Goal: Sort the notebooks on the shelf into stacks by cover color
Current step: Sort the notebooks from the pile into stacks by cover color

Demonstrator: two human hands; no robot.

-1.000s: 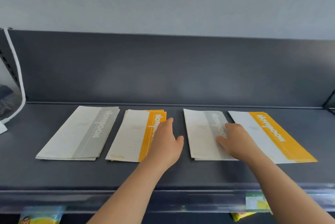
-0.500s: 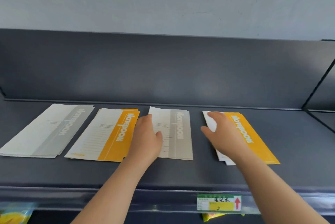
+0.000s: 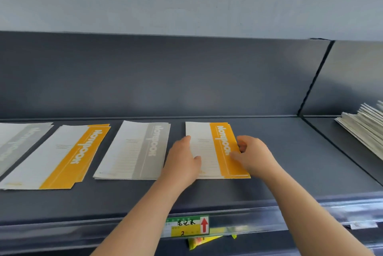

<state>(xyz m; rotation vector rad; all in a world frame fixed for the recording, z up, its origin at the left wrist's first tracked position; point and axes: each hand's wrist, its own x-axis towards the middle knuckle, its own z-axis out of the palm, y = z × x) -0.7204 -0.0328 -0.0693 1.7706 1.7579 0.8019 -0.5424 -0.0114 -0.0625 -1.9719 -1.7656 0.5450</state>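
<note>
Orange-striped notebook stack (image 3: 215, 148) flat on shelf (image 3: 290, 162), left hand (image 3: 182, 162) open, right-hand fingers (image 3: 240, 148) gripping its edge.

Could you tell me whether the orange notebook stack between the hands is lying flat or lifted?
Flat: the orange notebook stack lies on the shelf, left hand and right hand at its sides.

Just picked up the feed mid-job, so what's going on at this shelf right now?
A person is sorting notebooks on a dark grey shelf. Both hands are on the rightmost orange stack: the left hand lies against its left edge, and the right hand curls its fingers around its right edge. To the left lie a grey stack, another orange stack and a second grey stack.
</note>
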